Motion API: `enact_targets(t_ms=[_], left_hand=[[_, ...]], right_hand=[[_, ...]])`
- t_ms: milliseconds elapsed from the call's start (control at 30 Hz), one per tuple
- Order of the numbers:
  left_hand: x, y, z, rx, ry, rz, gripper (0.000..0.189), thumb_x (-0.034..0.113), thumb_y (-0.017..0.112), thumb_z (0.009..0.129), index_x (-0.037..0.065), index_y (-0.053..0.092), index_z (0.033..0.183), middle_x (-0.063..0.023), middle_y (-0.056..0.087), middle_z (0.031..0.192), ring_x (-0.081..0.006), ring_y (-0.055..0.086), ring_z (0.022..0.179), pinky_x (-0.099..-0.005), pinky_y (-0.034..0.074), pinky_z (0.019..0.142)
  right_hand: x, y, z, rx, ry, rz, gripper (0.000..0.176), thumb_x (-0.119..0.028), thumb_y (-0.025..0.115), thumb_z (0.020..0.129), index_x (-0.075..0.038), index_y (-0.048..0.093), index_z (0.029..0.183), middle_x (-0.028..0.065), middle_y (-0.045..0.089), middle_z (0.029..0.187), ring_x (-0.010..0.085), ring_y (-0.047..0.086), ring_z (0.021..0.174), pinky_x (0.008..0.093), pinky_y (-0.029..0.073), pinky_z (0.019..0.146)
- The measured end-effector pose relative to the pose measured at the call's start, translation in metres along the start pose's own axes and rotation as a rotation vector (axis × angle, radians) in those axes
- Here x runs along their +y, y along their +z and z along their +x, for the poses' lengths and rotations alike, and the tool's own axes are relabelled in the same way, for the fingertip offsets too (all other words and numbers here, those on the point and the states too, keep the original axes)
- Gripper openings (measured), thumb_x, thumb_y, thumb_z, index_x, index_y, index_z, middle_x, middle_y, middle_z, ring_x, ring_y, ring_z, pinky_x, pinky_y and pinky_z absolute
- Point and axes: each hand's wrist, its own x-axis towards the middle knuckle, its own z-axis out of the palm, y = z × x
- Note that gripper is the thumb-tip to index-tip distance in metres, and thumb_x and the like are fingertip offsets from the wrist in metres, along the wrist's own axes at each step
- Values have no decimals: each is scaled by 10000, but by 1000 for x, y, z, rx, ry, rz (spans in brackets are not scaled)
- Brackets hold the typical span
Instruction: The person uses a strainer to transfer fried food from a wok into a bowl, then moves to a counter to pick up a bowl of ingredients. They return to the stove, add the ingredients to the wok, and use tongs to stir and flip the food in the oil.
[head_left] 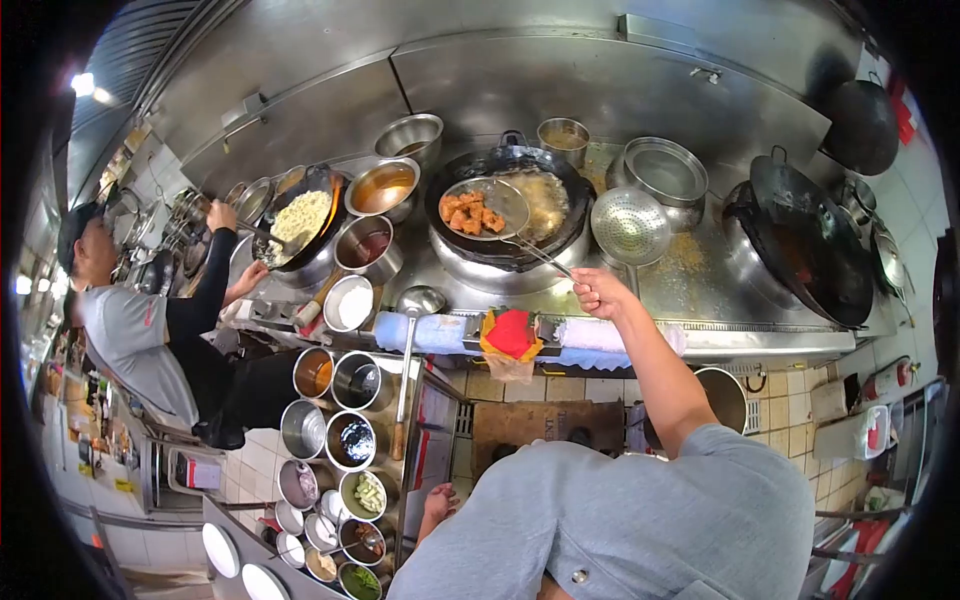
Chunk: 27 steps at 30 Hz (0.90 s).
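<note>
My right hand (598,292) is closed around the handle of a wire-mesh skimmer (511,203). Browned fried pieces (470,214) lie in the skimmer, which is held over a wok (450,244) of bubbling oil. Paler food is frying in the oil on the right side of the wok. Low beside my body, my left hand (438,502) hangs near the edge of the ingredient cart, its fingers loosely apart with nothing visible in them. A perforated ladle (630,226) rests to the right of the wok.
On the left a co-worker (140,330) works a wok of noodle-like food (302,220). A long-handled ladle (420,300) lies across the stove's front edge. Metal ingredient pots (352,440) crowd the cart. Two more woks (815,240) lean at the right, near a lidded pot (665,170).
</note>
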Motion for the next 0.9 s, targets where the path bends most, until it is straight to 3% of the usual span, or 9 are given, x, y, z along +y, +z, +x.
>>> enact_targets(t_ms=[133, 233, 400, 633, 733, 767, 800, 867, 900], left_hand=[[3, -1, 9, -52, -11, 102, 210, 199, 485, 853, 154, 490, 1058, -39, 545, 929, -215, 554, 788, -382, 442, 668], [-35, -24, 76, -406, 97, -163, 169, 139, 467, 830, 160, 510, 992, -24, 549, 910, -219, 544, 780, -389, 441, 626], [-2, -14, 78, -317, 128, -85, 118, 193, 506, 833, 139, 511, 937, -10, 526, 808, -185, 517, 673, -357, 425, 537], [44, -1, 86, -267, 274, 157, 210, 305, 555, 835, 132, 519, 949, 2, 513, 734, -150, 493, 576, -330, 408, 479], [66, 4, 95, -348, 24, 16, 217, 295, 545, 846, 133, 520, 988, -1, 527, 763, -145, 507, 604, -322, 408, 488], [71, 7, 95, -324, 26, 15, 225, 297, 547, 844, 135, 520, 998, -4, 535, 776, -147, 511, 608, -315, 407, 490], [76, 13, 97, -299, 32, 10, 234, 300, 548, 843, 136, 520, 1007, -6, 542, 790, -148, 515, 612, -308, 405, 492], [81, 21, 86, -179, 86, 49, 250, 303, 550, 841, 127, 520, 1016, -18, 566, 838, -154, 544, 632, -291, 408, 502], [81, 21, 83, -171, 113, 27, 257, 308, 551, 841, 128, 522, 1021, -23, 573, 870, -157, 558, 651, -290, 411, 508]], right_hand=[[3, 5, -62, -5, -126, 82, 206, -161, 452, 900, -75, 507, 1078, -62, 378, 537, 12, 286, 359, 152, 235, 322], [6, -9, -113, 28, -240, 187, 141, -156, 471, 892, -91, 533, 1001, -51, 375, 522, 19, 300, 349, 158, 235, 317], [19, -41, -185, 323, -388, 246, 53, -141, 488, 882, -115, 492, 929, -26, 398, 528, 45, 320, 345, 165, 236, 308], [1, -85, -182, 684, -427, -146, 82, -80, 432, 848, -98, 412, 925, 30, 453, 563, 93, 387, 384, 212, 301, 325], [15, -99, -153, 995, -425, -284, 112, -62, 408, 848, -83, 414, 958, 50, 496, 635, 85, 448, 457, 219, 383, 378], [15, -104, -148, 1071, -449, -436, 150, -53, 434, 815, -51, 429, 965, 144, 555, 758, 219, 551, 570, 333, 459, 496], [11, -111, -144, 1069, -448, -442, 150, -53, 434, 815, -51, 429, 965, 144, 555, 758, 219, 551, 570, 333, 459, 496], [1, -108, -140, 1273, -445, -991, 177, -64, 483, 768, -24, 441, 935, 229, 558, 854, 377, 561, 704, 424, 445, 630], [-2, -105, -142, 1286, -513, -1007, 201, -76, 507, 748, -15, 442, 929, 251, 551, 855, 424, 534, 762, 439, 425, 673]])
